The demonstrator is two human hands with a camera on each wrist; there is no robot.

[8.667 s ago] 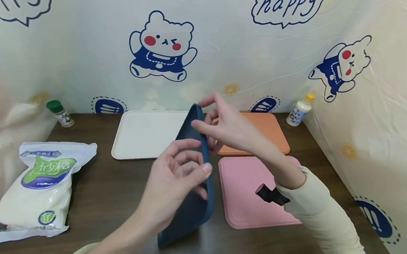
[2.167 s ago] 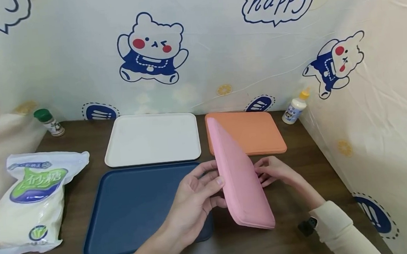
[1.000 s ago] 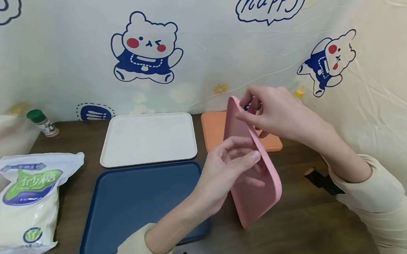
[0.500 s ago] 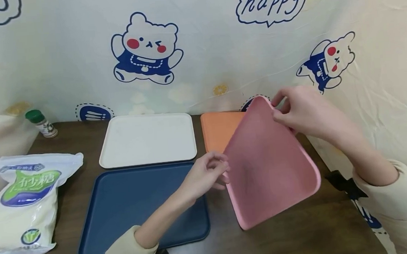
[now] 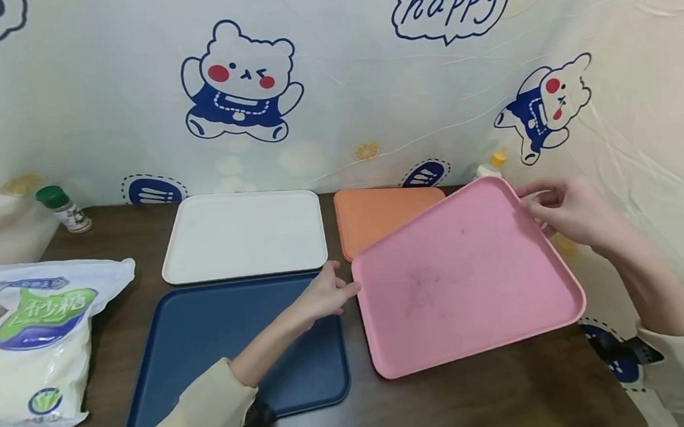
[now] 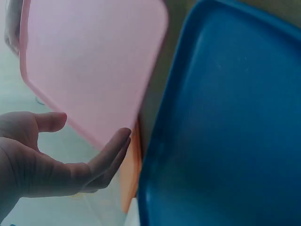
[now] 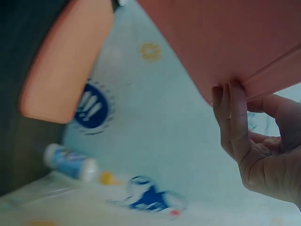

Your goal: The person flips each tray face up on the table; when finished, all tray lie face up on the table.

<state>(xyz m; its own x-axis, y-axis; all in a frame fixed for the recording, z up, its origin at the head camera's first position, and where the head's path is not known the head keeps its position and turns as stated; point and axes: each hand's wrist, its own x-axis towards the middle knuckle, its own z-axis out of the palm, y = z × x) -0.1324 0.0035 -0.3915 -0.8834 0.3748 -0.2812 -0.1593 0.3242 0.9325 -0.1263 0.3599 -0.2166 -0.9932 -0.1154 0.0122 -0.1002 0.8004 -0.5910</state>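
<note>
A pink rectangular tray (image 5: 466, 281) is tilted at the right of the table in the head view, its right side raised and its inner face up. My right hand (image 5: 574, 214) pinches its right rim, thumb on the inner side and fingers behind, as the right wrist view also shows at the tray's underside (image 7: 235, 37). My left hand (image 5: 322, 294) is at the tray's left edge, with fingers extended and thumb apart in the left wrist view; whether it touches the rim is hard to tell. Beneath the left forearm lies a dark blue tray (image 5: 221, 354).
A white tray (image 5: 245, 237) lies behind the blue one. An orange tray (image 5: 378, 214) at the back right is partly covered by the pink one. At left are a white bag (image 5: 47, 346) and a green-capped jar (image 5: 64, 210); a yellow-tipped bottle (image 5: 493, 163) stands back right.
The blue tray, earlier held upright, now lies flat at left. The pink tray was lifted, turned on edge and swung inner face up toward the right; my left hand has loosened from its rim.
</note>
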